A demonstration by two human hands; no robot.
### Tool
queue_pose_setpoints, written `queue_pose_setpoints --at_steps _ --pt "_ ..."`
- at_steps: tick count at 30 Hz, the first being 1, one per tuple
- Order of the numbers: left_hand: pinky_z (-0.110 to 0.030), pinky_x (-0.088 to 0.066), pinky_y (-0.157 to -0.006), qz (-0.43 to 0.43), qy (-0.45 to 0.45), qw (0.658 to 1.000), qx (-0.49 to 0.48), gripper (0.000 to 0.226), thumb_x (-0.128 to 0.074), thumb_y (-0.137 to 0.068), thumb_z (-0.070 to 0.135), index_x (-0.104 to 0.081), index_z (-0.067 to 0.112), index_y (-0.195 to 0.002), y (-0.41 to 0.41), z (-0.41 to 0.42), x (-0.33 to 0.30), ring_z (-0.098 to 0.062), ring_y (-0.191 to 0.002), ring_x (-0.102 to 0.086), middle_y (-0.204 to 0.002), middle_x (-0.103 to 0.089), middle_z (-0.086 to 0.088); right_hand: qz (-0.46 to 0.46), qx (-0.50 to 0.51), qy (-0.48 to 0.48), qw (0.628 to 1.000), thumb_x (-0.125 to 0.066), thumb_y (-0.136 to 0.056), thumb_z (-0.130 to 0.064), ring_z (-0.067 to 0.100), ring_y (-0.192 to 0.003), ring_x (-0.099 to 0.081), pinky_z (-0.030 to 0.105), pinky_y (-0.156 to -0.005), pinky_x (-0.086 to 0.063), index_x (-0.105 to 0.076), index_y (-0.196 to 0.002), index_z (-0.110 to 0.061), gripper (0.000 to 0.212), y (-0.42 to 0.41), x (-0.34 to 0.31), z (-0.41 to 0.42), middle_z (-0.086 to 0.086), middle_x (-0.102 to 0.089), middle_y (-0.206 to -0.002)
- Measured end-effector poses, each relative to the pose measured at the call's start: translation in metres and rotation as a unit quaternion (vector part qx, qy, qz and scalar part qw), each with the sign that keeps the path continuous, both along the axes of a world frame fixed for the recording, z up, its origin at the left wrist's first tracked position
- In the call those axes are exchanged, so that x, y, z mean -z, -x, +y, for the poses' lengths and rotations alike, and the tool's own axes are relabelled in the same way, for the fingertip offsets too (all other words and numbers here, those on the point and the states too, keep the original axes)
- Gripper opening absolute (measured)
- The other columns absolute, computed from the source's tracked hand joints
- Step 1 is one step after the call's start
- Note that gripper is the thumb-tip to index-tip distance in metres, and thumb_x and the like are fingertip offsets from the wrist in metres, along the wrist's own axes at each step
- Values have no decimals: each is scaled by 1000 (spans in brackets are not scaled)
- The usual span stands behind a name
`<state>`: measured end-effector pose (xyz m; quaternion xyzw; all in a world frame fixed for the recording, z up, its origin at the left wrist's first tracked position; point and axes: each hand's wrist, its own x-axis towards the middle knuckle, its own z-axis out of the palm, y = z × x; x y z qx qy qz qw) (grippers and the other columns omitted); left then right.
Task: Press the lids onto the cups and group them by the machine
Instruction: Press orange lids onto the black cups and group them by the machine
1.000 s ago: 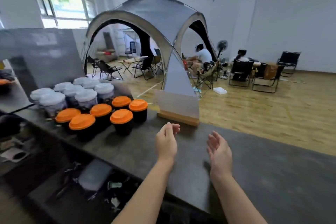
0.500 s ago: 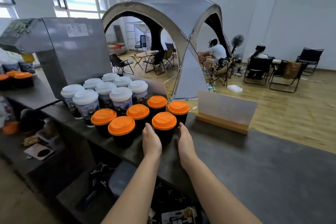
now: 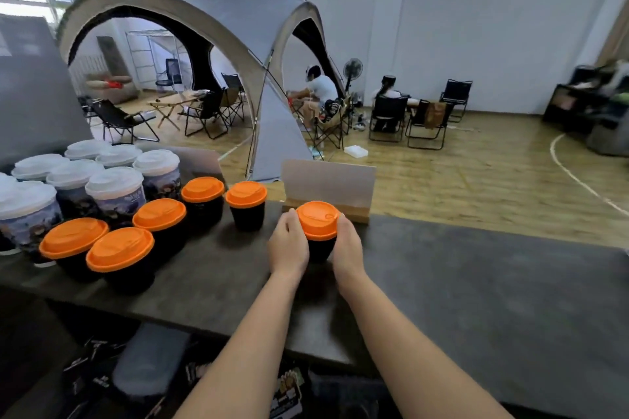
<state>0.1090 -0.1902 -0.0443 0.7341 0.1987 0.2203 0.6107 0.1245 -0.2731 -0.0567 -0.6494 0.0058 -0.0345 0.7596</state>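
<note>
A black cup with an orange lid point(image 3: 318, 219) stands on the dark counter point(image 3: 476, 282), apart from the others. My left hand point(image 3: 288, 245) grips its left side and my right hand point(image 3: 347, 247) grips its right side. To the left stand several more black cups with orange lids point(image 3: 119, 253), lids on. Behind them is a cluster of printed cups with white lids point(image 3: 114, 185). The grey machine point(image 3: 30, 85) rises at the far left, partly cut off by the frame.
A small card sign in a wooden base point(image 3: 328, 189) stands right behind the held cup. The counter's front edge runs below my arms, with a cluttered lower shelf point(image 3: 149, 371) under it. Beyond the counter are a tent, folding chairs and seated people.
Both hands went from the open counter to the nearest orange-lidded cup, closed round it, and drew it out of the group to the right. The camera view swung along.
</note>
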Motion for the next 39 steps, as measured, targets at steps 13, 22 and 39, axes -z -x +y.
queue_pose_setpoints --at_steps 13,22,39 --pt "-34 -40 -105 -83 16 971 224 42 -25 -107 38 -49 22 -137 -17 -230 28 -16 -119 -53 -129 -57 2 -42 219 74 972 -46 -80 -56 19 -105 -61 30 -92 -47 -57 -113 -21 50 10 14 -219 3 -64 -113" --pt "-13 -43 -83 -179 21 971 160 37 -31 -95 29 -64 21 -110 -16 -263 37 2 -94 -57 -104 -64 11 -107 192 148 964 -44 -87 -46 9 -98 -62 28 -88 -50 -65 -110 -28 36 5 23 -256 -9 -67 -105" --pt "-9 -44 -72 -179 26 972 148 35 -41 -91 30 -64 17 -114 -21 -263 46 7 -87 -60 -99 -64 15 -130 160 115 972 -44 -87 -38 -9 -84 -58 10 -70 -45 -57 -107 -34 24 -3 33 -253 -16 -63 -94"
